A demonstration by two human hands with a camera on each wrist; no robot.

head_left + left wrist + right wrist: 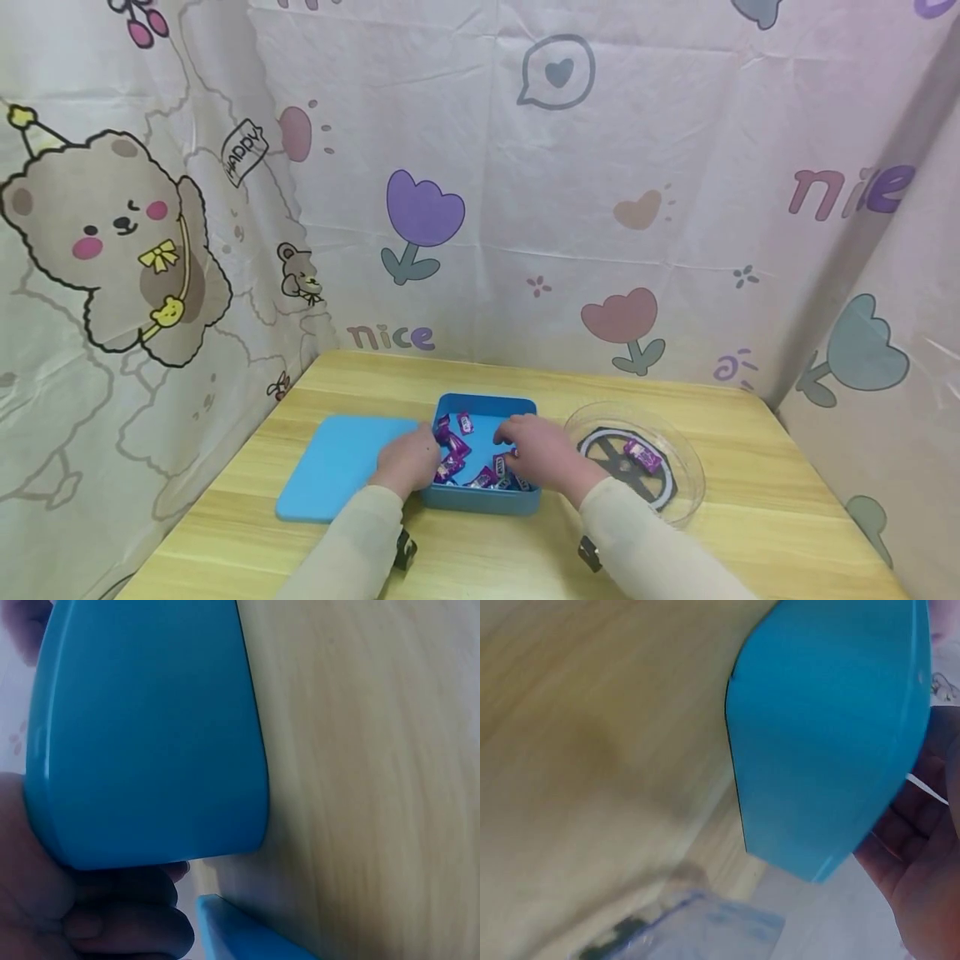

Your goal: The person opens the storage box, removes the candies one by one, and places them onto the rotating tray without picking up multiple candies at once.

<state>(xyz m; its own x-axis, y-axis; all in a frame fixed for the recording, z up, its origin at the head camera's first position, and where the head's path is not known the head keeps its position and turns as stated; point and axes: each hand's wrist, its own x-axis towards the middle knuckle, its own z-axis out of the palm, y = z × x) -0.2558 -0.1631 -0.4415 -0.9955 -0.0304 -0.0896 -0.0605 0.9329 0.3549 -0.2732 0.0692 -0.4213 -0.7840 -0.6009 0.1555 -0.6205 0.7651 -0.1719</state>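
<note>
Bending over the right part of the box, the fingers of my right hand are parted and loosely curved, with nothing visibly gripped. Purple candies lie inside the box, mostly along its left and near walls. My left hand is at the left rim, its lower fingers curled beside the outer wall; I cannot tell whether the others hold the rim or a candy.

The box stands on a wooden table, between the flat lid on the left and the clear dish on the right. The dish contains a lone candy. A printed curtain borders the table at the back and sides.

Clearance: wood extends behind the box to the curtain and in front of its near wall. The gap between box and dish is narrow.

Visibility: my left fingertips are obscured, my right hand covers some candies, and the table's near edge is cut off. In the right wrist view, the dish is blurred and cropped.
</note>
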